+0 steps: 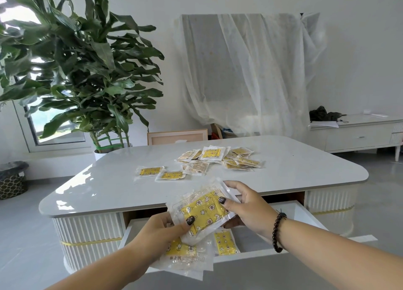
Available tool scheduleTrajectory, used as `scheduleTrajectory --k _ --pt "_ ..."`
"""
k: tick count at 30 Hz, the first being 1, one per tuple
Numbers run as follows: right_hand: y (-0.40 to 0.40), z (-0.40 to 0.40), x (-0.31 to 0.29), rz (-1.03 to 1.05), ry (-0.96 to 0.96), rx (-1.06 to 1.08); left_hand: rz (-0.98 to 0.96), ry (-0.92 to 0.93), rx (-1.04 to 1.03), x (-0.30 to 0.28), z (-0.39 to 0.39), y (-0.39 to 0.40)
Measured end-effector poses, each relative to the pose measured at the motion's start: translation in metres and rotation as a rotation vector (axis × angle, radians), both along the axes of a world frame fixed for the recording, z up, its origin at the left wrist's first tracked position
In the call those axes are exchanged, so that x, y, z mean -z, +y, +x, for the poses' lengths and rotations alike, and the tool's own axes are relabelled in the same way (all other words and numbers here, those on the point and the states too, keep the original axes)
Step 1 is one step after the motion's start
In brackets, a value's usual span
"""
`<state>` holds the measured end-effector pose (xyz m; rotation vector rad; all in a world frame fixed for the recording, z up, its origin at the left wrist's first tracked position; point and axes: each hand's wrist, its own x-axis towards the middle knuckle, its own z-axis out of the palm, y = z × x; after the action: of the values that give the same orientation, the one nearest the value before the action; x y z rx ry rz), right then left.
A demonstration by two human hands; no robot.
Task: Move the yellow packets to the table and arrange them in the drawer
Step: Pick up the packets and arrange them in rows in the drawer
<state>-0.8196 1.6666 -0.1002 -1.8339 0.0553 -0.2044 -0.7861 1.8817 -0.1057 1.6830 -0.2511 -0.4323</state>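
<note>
while the left hand pinches the lower corner of a yellow packet under its thumb, the right hand grips the upper edge, so both hands are closed on it above the open drawer. 2 more packets lie inside the drawer beneath. beyond, on the white table, 2 single packets sit near a loose pile of packets. a leafy plant stands behind the table's left side.

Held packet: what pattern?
Packet: yellow with star, moon and flower shapes, in a clear wrapper. Head view; both hands hold it.
</note>
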Motion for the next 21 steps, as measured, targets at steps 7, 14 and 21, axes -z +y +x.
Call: scheduleTrajectory --k 7,14,21 --pt "0.0001 -0.0049 -0.007 -0.011 -0.038 -0.012 0.054 -0.011 -0.042 -0.0004 -0.001 -0.0041" --pt "0.0006 -0.0047 -0.006 0.03 0.013 0.011 0.028 -0.05 -0.068 -0.0005 -0.0016 -0.0051" --pt "0.0028 -0.0009 0.0006 -0.005 -0.062 0.044 0.026 -0.059 -0.124 -0.0041 -0.0025 -0.0056"
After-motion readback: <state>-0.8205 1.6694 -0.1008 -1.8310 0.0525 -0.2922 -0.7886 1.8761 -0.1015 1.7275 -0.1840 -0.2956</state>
